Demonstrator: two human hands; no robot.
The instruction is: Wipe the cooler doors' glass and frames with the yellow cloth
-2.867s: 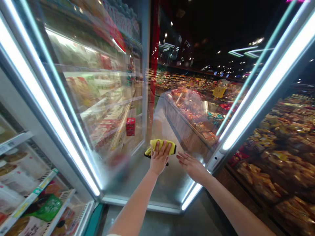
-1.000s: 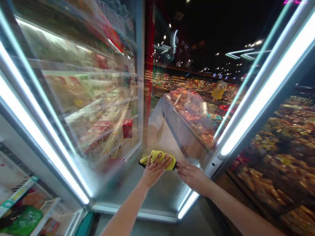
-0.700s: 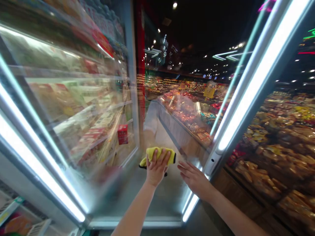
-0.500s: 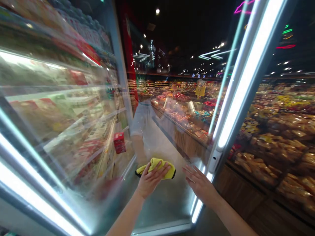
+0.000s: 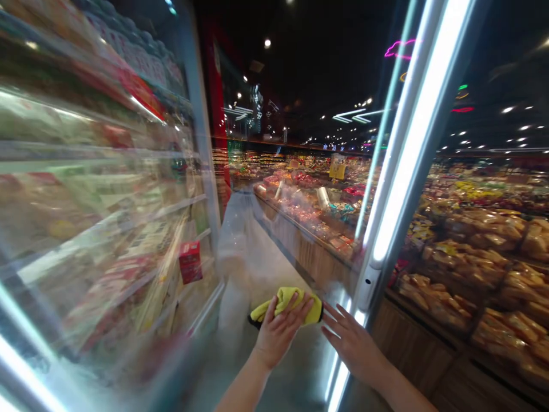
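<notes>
On the far left are shelves of goods [image 5: 115, 157], quite blurred, with a red box [image 5: 190, 262] near their lower right side; I cannot tell if they are seen through the glass or reflected in it.

To the right of this, the yellow cloth [image 5: 286, 298] lies bunched and folded against the glass pane [image 5: 295, 372], under the left hand [image 5: 285, 332]. This hand holds the cloth with fingers a little apart, laid over its front; the thumb is on the left part. I judge the cloth to be light, soft and not fragile, so it should follow the palm easily, but its loose folds could slide or come out at the sides. A broad, flat hold over the thick middle seems the best; a grip only at the dark edge would probably let the rest hang.

The right hand [image 5: 349, 343] has its fingers spread and holds nothing that I can see. Its fingertips are just beside the right end of the cloth; whether they touch it or the glass, I cannot tell.

Further right stands the bright light tube [image 5: 414, 143] along the frame, and beyond it are many wrapped goods [image 5: 484, 257] on a wooden display.
</notes>
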